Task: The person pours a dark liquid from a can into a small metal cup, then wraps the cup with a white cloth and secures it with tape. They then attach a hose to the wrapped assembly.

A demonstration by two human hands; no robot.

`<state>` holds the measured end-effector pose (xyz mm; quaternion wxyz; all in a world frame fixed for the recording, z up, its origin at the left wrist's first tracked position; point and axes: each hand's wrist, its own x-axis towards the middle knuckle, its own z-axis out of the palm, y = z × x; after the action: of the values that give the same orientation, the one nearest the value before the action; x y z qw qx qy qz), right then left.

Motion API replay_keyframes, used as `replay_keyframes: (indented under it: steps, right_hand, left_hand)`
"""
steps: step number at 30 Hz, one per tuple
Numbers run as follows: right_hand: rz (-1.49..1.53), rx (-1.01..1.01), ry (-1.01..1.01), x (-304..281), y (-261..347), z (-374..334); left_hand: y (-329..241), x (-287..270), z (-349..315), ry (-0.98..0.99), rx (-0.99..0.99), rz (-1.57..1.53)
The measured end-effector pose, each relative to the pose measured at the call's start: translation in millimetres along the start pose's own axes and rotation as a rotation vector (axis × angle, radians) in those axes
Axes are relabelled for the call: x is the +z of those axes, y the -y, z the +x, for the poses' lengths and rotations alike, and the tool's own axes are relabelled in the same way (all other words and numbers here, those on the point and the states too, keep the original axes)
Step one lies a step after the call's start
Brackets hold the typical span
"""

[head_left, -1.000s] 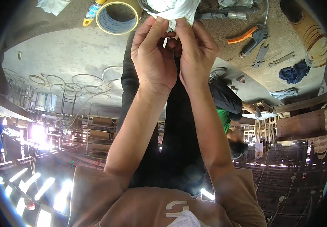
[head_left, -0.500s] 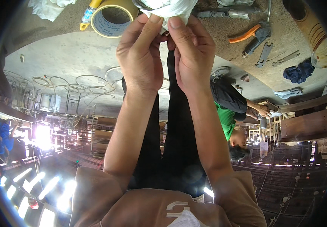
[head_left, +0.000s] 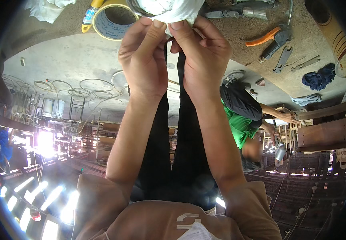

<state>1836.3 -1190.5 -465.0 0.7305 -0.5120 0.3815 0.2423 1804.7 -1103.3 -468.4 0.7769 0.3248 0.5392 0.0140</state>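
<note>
At the upper edge, a rounded bundle in crumpled white wrapping (head_left: 181, 10) is partly cut off; whether the wrapping is cloth or thin plastic I cannot tell. My left hand (head_left: 144, 60) pinches its near edge, thumb on top and fingers curled beneath. Close beside it, my right hand (head_left: 205, 60) pinches the same edge with thumb and fingers, and a bit of the wrapping pokes out between the two thumbs. A wide roll of tape (head_left: 96, 22) lies just left of my left hand, next to a yellow-handled tool (head_left: 88, 21).
Right of my hands lie a grey cylindrical tool (head_left: 253, 13), an orange-handled tool (head_left: 263, 38), flat wrenches (head_left: 283, 58) and a dark blue cloth (head_left: 319, 77). A brown-streaked container (head_left: 343, 52) stands farther right. A person in green (head_left: 237, 122) crouches nearby. Coiled hoses (head_left: 81, 87) cover the left floor.
The bundle and both hands have shifted slightly left, the pinch unchanged. The person in green has stretched an arm outward, and the metal cup-like thing near them hangs lower in the picture.
</note>
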Motion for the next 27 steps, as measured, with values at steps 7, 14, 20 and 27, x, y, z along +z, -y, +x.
replay_keyframes:
  steps: [7, 14, 20, 27]
  right_hand:
    - [-0.128, -0.109, -0.074, 12, -4, 4]
    - [-0.143, -0.273, -0.128, 7, -11, -1]
    - [-0.106, -0.340, -0.146, 1, 13, -9]
    - [0.042, -0.164, -0.151, -8, 32, -16]
  left_hand:
    - [6, 11, -2, -0.064, 0.246, 0.153]
    - [-4, -3, -1, 0.021, 0.183, 0.078]
    - [-17, -1, 3, 0.034, 0.117, 0.165]
    - [-16, 9, -2, 0.026, 0.168, 0.167]
